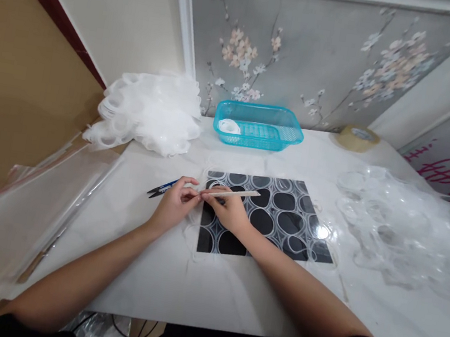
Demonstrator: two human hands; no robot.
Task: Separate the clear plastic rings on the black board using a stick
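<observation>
My right hand (229,210) grips a thin wooden stick (242,195), which points right over a black sheet with ring patterns (282,211). My left hand (175,203) is pinched closed at the stick's left tip, at the sheet's upper left corner; whatever it holds is too small to make out. Blue-handled snips (160,188) lie on the white table (198,288) just left of my left hand.
A turquoise basket (259,126) with one white round piece (229,126) stands at the back. White plastic lids (152,112) are piled back left, clear plastic pieces (406,229) heaped on the right, a tape roll (359,136) back right, clear bags (28,212) left.
</observation>
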